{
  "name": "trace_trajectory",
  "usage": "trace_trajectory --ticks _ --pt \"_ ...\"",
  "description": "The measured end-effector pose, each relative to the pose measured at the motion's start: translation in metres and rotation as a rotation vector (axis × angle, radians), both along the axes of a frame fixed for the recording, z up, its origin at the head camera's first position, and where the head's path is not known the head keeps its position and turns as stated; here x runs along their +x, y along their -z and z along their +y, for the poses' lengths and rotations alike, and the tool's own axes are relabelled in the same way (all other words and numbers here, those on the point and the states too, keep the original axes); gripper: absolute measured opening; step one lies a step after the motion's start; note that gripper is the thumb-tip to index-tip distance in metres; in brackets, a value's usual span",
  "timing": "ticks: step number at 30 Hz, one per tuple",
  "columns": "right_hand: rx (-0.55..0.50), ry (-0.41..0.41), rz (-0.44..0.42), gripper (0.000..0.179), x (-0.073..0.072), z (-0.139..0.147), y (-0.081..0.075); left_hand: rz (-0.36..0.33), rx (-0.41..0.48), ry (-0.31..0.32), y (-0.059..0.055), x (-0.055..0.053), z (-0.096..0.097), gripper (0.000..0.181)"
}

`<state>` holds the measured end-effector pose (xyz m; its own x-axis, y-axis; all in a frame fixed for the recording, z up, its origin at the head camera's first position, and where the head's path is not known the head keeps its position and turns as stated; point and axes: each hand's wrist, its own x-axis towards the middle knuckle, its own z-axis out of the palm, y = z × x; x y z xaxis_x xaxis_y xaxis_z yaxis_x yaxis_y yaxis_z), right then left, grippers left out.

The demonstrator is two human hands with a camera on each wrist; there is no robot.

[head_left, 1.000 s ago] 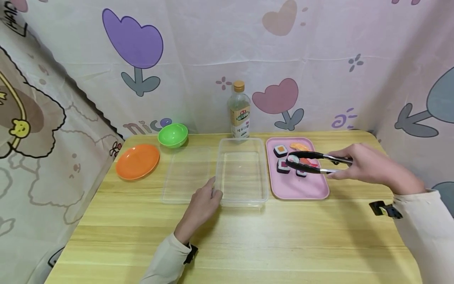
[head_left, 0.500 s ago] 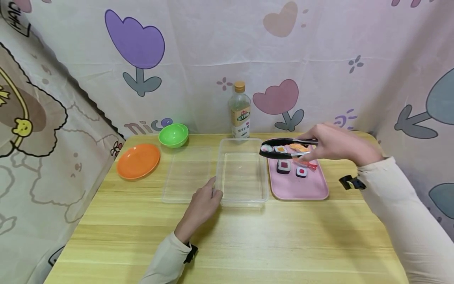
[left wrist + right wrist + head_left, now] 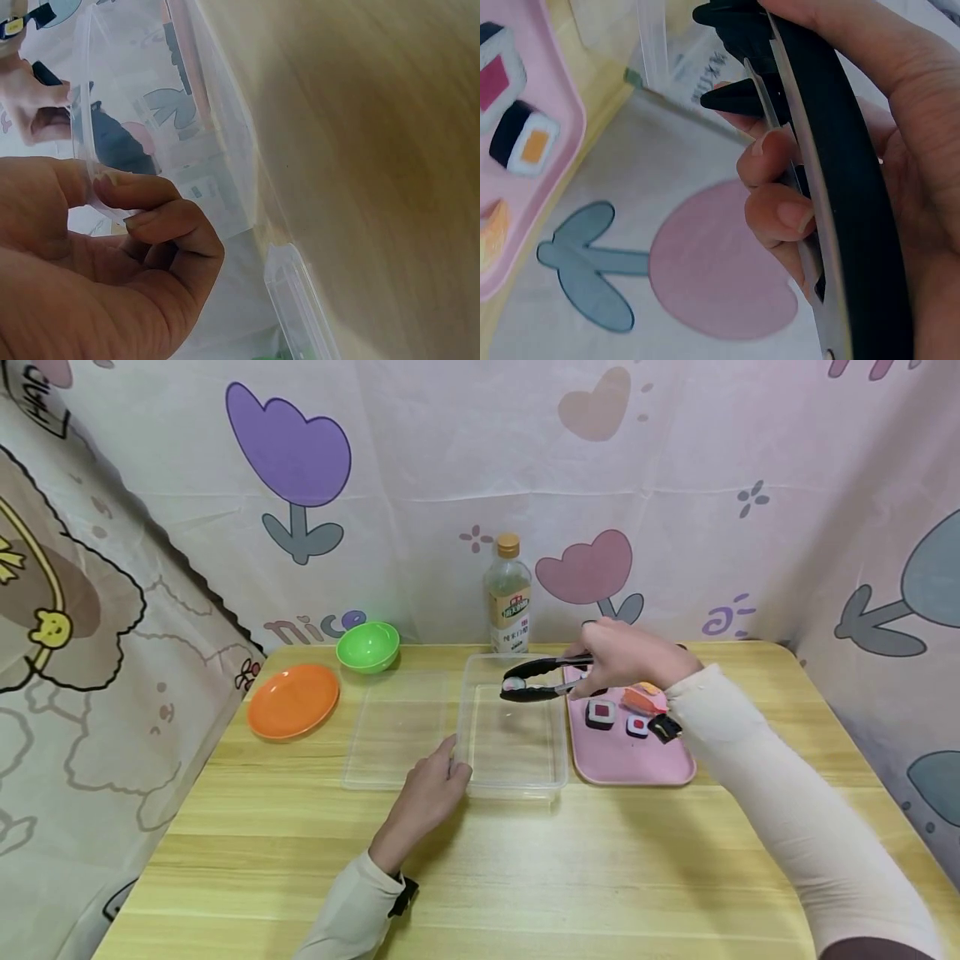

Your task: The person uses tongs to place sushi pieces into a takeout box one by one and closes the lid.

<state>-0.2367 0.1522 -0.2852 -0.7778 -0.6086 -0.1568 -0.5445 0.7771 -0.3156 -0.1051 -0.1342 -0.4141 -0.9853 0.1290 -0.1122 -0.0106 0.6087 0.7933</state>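
Note:
Black-tipped tongs (image 3: 536,668) are gripped in my right hand (image 3: 618,653). Between their tips sits a small white-and-pink sushi piece (image 3: 513,684), held above the far part of a clear plastic box (image 3: 512,777). My left hand (image 3: 429,793) pinches the box's left rim between thumb and fingers, as the left wrist view shows up close with the box wall (image 3: 225,112). On the pink tray (image 3: 633,768) to the right lie several sushi pieces, among them a dark-wrapped roll (image 3: 600,714), a smaller roll (image 3: 637,726) and a shrimp one (image 3: 643,700). My right arm hides part of the tray.
A clear flat lid (image 3: 397,735) lies left of the box. Farther left are an orange plate (image 3: 293,702) and a green bowl (image 3: 368,647). Behind the box stands a bottle (image 3: 508,597) with a yellow cap, close to the printed cloth backdrop (image 3: 420,460).
My right hand has carried the tongs and the sushi piece leftward, from over the pink tray to over the clear box. The left hand has stayed on the box rim.

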Motion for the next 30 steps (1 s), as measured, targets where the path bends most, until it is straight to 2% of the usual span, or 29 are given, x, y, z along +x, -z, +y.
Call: trace_trajectory --ticks 13,21,30 --pt "0.075 -0.074 0.023 0.058 -0.015 -0.044 0.019 -0.006 0.007 -0.007 0.0 0.0 0.0 0.061" --pt "0.113 -0.067 0.053 0.058 -0.022 -0.058 0.031 -0.002 0.012 -0.008 0.001 0.0 0.0 0.06" --pt "0.111 -0.056 0.033 0.058 -0.025 -0.065 0.037 0.003 -0.003 -0.012 0.0 -0.001 0.0 0.06"
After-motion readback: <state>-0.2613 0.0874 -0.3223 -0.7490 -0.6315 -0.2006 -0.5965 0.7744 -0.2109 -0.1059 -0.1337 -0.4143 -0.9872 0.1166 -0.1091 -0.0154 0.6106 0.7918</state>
